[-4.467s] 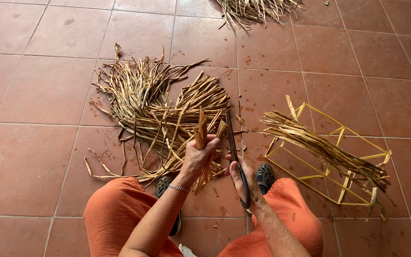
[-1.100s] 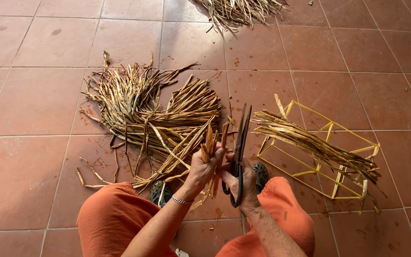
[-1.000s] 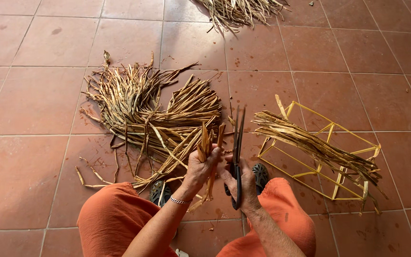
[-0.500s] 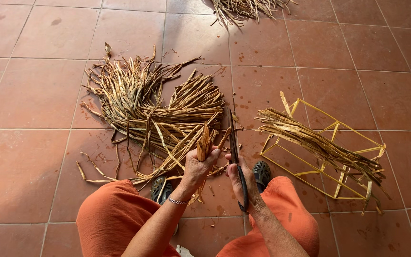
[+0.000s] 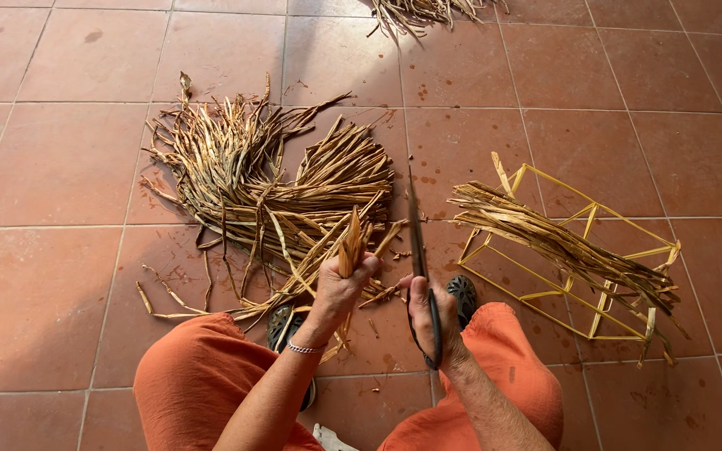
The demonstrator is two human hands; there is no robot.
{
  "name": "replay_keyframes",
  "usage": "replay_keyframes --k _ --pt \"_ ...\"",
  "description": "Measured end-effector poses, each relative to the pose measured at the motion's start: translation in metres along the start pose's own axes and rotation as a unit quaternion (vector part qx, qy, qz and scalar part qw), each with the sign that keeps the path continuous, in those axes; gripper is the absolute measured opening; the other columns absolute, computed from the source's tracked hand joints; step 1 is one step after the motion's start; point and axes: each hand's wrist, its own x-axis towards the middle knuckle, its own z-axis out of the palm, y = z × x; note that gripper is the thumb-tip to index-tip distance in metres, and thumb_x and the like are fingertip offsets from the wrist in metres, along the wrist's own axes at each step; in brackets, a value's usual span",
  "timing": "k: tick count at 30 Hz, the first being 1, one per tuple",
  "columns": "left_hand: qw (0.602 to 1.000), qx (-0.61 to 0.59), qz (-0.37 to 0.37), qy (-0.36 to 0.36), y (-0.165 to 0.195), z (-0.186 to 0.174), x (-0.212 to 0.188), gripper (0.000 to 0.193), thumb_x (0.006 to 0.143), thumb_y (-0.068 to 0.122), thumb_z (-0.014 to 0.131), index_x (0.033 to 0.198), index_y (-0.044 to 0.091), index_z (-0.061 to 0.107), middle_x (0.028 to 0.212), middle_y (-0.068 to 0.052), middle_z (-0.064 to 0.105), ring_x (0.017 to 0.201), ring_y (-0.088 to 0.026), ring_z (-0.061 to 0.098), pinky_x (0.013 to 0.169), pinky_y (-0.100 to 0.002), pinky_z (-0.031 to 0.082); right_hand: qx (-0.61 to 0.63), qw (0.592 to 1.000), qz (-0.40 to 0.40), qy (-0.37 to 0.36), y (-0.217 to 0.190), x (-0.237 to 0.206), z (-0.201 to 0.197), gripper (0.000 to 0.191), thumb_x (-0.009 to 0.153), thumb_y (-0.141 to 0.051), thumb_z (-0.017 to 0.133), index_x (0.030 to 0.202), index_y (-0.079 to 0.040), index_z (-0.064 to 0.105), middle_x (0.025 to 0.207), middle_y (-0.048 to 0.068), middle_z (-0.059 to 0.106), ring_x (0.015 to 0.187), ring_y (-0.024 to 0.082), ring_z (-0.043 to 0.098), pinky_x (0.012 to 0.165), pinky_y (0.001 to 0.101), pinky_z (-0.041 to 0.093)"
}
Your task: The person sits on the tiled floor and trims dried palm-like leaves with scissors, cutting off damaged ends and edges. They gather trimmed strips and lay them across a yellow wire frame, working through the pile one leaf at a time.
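- Sitting over a tiled floor in orange trousers, the person works with both hands between the knees.
- The left hand has its grip pressed around a short bundle of dry strips, held upright just above the floor.
- The right hand has its fingers through the handles of long scissors; the blades point away and look closed or nearly so, standing just beside the bundle without clearly touching it.
- A loose pile of the same strips lies ahead and to the left, spread wide and tangled, touching the floor near the left foot.
- A yellow frame stands to the right with a sheaf of straighter strips laid across it.
- Judging by the layout, the sheaf on the frame looks like finished material and the big pile like what is left, so much seems still to do.
- Another heap shows at the top edge, cut off by the view.
- Small scraps dot the tiles near the hands.
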Motion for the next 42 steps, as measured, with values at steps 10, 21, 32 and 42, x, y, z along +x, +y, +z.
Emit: replay_keyframes --k 10,21,32,42 --pt "0.891 0.332 0.248 0.186 0.091 -0.09 0.003 0.021 0.111 0.022 0.065 0.12 0.003 0.064 0.092 -0.011 0.07 0.073 -0.011 0.066 0.061 -0.029 0.052 0.296 0.948 0.119 0.002 -0.009 0.006 -0.036 0.073 0.099 -0.07 0.031 0.12 -0.004 0.053 0.066 -0.001 0.042 0.047 0.006 0.035 0.044 0.0233 0.033" --pt "0.753 0.603 -0.254 -0.065 -0.122 -0.11 0.113 0.014 0.099 0.023 0.064 0.098 0.011 0.07 0.079 -0.01 0.067 0.067 -0.021 0.063 0.058 -0.038 0.055 0.273 0.951 0.145 0.0 -0.016 -0.021 -0.041 0.075 0.102 -0.067 0.031 0.126 0.001 0.052 0.07 0.002 0.043 0.051 0.008 0.034 0.047 0.0233 0.031" --pt "0.759 0.618 -0.197 0.053 -0.237 -0.081 0.133 0.016 0.083 0.008 0.07 0.098 0.01 0.076 0.12 -0.017 0.068 0.102 -0.04 0.068 0.088 -0.049 0.056 0.301 0.92 0.251 0.026 -0.006 -0.029 -0.057 0.079 0.097 -0.068 0.031 0.126 0.002 0.054 0.064 0.005 0.047 0.044 0.01 0.034 0.041 0.0245 0.029" --pt "0.958 0.265 -0.101 0.037 -0.119 -0.047 0.073 0.013 0.088 0.016 0.079 0.099 0.01 0.074 0.082 -0.003 0.073 0.075 -0.014 0.067 0.068 -0.032 0.056 0.242 0.958 0.125 0.089 -0.001 -0.01 -0.043 0.036 0.096 -0.015 0.062 0.127 0.0 0.054 0.08 0.008 0.06 0.058 0.01 0.049 0.054 0.0251 0.042"
